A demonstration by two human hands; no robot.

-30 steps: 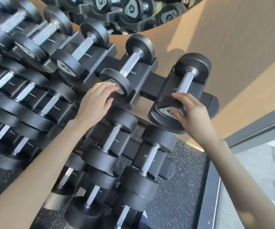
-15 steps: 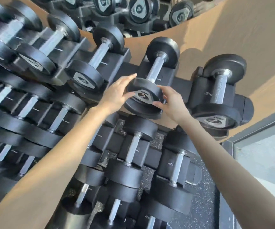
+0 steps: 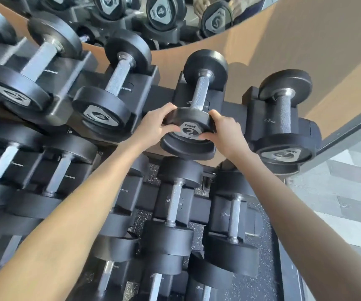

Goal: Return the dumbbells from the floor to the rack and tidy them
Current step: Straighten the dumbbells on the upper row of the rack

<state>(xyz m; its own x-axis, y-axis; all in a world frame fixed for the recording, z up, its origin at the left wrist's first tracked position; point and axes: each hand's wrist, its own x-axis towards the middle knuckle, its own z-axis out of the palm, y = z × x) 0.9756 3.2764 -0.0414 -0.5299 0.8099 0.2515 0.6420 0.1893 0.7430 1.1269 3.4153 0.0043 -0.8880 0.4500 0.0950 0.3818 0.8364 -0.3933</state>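
Note:
A small black dumbbell (image 3: pixel 200 92) with a steel handle and a "2" plate on its near head lies in a cradle on the top tier of the black rack (image 3: pixel 158 98). My left hand (image 3: pixel 153 124) grips the left rim of that near head. My right hand (image 3: pixel 225 131) grips its right rim, thumb on the number plate. To its right another small dumbbell (image 3: pixel 283 118) rests in the end cradle. Left of it sit the larger dumbbells (image 3: pixel 114 90), one marked "4".
Lower tiers hold several more black dumbbells (image 3: pixel 173 205). Speckled rubber floor (image 3: pixel 260 287) shows below the rack. A tan wall (image 3: pixel 305 44) and a mirror (image 3: pixel 175 16) stand behind it. A dark frame with glass (image 3: pixel 349 170) runs along the right.
My right hand left the end dumbbell and moved left. Both hands closed on the near head of the "2" dumbbell. The view shifted right and closer.

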